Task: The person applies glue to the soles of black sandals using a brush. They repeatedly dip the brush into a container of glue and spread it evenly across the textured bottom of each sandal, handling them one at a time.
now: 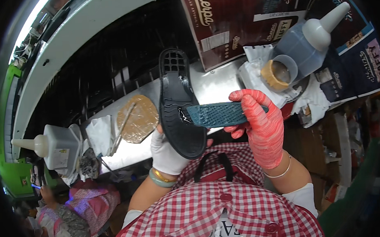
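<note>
My left hand [166,152], in a white glove with bare fingertips, grips a black shoe sole [175,87] from beneath, near its wide end. The sole stands lengthwise before me, its grid-patterned end pointing away. Shiny wet-looking patches and a small pale zigzag show on its face. In a pink-red glove, my right hand [264,129] pinches a flat dark teal strip [217,114] with a criss-cross textured surface. The strip's left end overlaps the middle of the sole; whether they touch, I cannot tell.
A metal bench [133,152] carries a brown wrapped pad [139,119] with a thin stick on it. Squeeze bottles [58,147] stand left and right. A taped cup [278,74] sits before maroon cartons [223,24]. Beyond runs a dark conveyor [105,58]. Another person [89,205] is lower left.
</note>
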Tool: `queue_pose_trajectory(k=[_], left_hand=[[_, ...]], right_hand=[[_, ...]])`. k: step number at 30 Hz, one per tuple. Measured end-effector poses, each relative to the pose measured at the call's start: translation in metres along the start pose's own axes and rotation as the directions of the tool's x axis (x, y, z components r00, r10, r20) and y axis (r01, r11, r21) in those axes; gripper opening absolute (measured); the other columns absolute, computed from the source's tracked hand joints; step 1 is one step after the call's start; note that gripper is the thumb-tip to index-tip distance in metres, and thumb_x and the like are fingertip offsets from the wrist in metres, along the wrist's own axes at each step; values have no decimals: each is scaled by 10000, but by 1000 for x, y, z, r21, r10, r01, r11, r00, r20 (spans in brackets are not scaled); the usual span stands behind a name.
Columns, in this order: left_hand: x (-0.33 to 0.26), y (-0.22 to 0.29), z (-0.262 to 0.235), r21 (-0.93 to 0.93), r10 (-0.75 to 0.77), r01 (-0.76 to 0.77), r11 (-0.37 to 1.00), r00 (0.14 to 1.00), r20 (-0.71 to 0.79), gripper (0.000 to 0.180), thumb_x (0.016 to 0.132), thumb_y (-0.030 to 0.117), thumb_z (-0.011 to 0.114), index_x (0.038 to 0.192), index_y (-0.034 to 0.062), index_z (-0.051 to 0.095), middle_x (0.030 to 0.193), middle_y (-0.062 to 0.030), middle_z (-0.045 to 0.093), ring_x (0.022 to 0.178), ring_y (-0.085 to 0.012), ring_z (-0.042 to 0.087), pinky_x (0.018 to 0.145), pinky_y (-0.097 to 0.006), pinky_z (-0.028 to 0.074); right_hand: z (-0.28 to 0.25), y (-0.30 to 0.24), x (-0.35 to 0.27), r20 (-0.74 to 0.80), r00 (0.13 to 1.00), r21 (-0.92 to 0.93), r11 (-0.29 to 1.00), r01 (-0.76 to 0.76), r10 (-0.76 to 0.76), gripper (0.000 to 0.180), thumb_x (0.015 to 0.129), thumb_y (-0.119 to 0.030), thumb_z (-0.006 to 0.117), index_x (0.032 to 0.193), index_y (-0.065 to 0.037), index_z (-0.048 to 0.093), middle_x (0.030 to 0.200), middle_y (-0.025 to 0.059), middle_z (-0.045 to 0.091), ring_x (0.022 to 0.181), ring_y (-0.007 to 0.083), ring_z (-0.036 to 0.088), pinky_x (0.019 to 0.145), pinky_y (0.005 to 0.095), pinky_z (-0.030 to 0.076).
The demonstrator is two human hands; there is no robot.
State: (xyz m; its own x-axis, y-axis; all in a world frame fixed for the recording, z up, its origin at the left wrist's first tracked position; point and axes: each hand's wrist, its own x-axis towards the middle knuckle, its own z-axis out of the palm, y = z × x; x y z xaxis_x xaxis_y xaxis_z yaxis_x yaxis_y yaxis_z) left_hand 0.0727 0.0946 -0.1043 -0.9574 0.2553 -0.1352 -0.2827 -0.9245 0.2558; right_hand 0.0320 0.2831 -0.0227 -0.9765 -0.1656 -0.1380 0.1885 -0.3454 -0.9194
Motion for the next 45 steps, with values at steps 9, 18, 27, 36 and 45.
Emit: queue_pose_trajectory(k=[9, 18, 27, 36, 45], left_hand=[[0, -7, 16, 53, 77, -81, 995, 995, 69, 749, 759, 409, 692, 1324, 25, 386, 1284, -191, 472, 1163, -337, 483, 981, -477, 417], [-2, -10, 9, 80, -62, 48, 996, 981, 183, 871, 720, 388, 736, 1383, 47, 286, 1362, -185, 380, 1255, -390, 379, 996, -569, 364], [-11, -9, 11, 196, -165, 137, 971, 977, 136, 959, 692, 404, 765, 1406, 64, 222, 1345, -193, 376, 1231, -449, 388, 986, -592, 371], [-18, -6, 7, 174, -262, 237, 956, 955, 140, 964, 698, 387, 769, 1410, 39, 220, 1376, -202, 362, 1292, -401, 329, 1025, -584, 320], [-9, -5, -2, 205, -132, 89, 975, 970, 206, 857, 756, 442, 699, 1393, 46, 282, 1361, -187, 394, 1238, -383, 413, 982, -563, 384]], right_hand=[[23, 9, -4, 58, 998, -39, 999, -12, 14, 278, 946, -231, 507, 1071, 5, 584, 829, 103, 638, 644, 134, 631, 520, 197, 492], [19, 11, 2, 32, 984, -91, 980, 177, -175, 251, 935, -204, 530, 1056, 8, 586, 865, 90, 636, 677, 129, 638, 545, 194, 503], [15, -9, 16, -3, 972, -22, 972, 235, -236, 206, 922, -163, 551, 1029, 2, 612, 897, 59, 645, 664, 102, 633, 530, 186, 477], [14, -31, 33, 67, 976, -161, 963, 217, -208, 185, 908, -149, 555, 974, 10, 625, 803, 55, 648, 641, 99, 629, 518, 203, 477], [14, -7, 2, 102, 992, -122, 989, 82, -70, 197, 915, -161, 551, 979, 12, 620, 801, 72, 639, 643, 85, 613, 508, 194, 480]])
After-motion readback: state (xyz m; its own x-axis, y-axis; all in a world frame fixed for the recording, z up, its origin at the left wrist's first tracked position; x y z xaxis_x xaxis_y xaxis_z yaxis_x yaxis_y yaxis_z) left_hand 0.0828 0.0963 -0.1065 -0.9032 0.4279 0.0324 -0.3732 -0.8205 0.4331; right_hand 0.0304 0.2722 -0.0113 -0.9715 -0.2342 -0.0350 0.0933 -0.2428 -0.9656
